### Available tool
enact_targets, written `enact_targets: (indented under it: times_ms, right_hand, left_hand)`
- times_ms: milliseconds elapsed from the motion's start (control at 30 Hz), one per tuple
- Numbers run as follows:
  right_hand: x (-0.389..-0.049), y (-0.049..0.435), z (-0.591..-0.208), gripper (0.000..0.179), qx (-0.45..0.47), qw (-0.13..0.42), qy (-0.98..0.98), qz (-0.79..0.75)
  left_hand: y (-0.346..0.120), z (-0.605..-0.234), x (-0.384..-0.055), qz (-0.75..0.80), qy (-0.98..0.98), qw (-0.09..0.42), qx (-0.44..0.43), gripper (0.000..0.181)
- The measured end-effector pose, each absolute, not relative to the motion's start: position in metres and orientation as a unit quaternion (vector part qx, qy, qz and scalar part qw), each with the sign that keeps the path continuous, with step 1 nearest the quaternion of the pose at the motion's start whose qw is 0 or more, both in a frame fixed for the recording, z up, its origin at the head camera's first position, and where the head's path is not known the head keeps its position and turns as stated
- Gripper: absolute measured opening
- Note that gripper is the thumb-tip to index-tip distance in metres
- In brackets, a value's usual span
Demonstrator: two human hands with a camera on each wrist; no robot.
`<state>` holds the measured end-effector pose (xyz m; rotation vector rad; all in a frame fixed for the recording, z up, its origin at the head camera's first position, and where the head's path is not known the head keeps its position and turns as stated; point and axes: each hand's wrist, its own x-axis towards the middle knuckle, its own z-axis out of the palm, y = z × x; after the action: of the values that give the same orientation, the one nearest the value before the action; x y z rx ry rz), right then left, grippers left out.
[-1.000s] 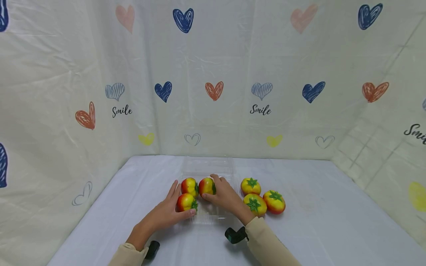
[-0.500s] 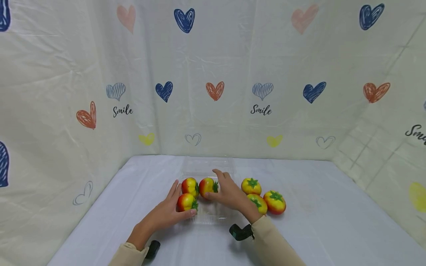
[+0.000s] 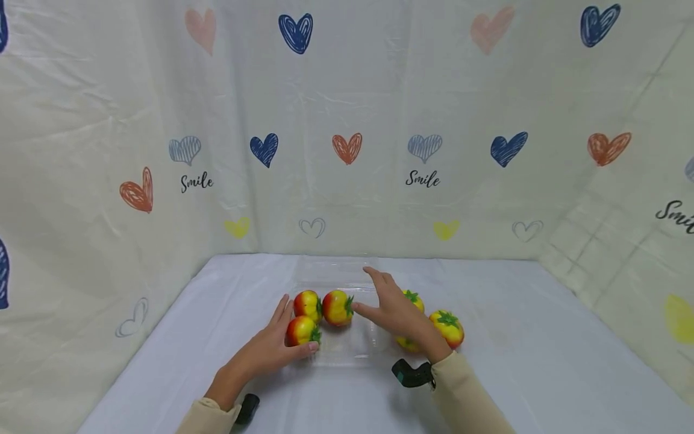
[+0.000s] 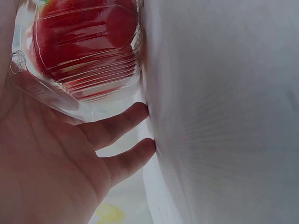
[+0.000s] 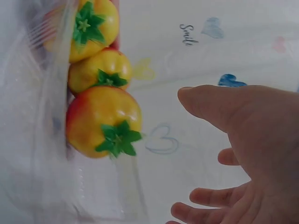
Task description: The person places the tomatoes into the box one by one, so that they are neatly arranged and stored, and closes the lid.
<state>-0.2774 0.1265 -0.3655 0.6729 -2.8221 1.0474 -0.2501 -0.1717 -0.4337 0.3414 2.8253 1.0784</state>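
Note:
A clear plastic clamshell box (image 3: 347, 355) stands on the table with its lid (image 3: 331, 268) folded back. Inside it, along the left and back, sit a front-left red-and-yellow tomato-like fruit (image 3: 301, 331), a back-left fruit (image 3: 307, 305) and a third fruit (image 3: 337, 308), each with a green leafy top. My left hand (image 3: 271, 346) rests against the box's left side, thumb near its front; its straight fingertips (image 4: 140, 110) touch the tablecloth. Holding nothing, my right hand (image 3: 398, 310) hovers right of the third fruit (image 5: 103, 122), thumb and fingers spread apart.
Outside the box to the right lie more such fruits, partly hidden by my right hand and wrist, among them one fruit (image 3: 447, 328) at the far right. A white cloth covers the table (image 3: 515, 361). Behind hangs a curtain (image 3: 374, 205) printed with hearts.
My right hand has let go of the third fruit, which stays in the box, and has moved right and spread its fingers. My left hand has stayed at the box.

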Motion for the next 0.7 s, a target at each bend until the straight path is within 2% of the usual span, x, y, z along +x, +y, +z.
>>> enact_targets:
  times_ms: [233, 700]
  right_hand:
    - [-0.27, 0.161, -0.355, 0.083, 0.2, 0.031, -0.923, 0.327]
    - [-0.269, 0.242, -0.346, 0.082, 0.175, -0.042, -0.938, 0.296]
  left_hand:
    - [-0.17, -0.434, -0.251, 0.355, 0.926, 0.051, 0.117, 0.124]
    - [-0.172, -0.435, -0.25, 0.355, 0.927, 0.051, 0.112, 0.123]
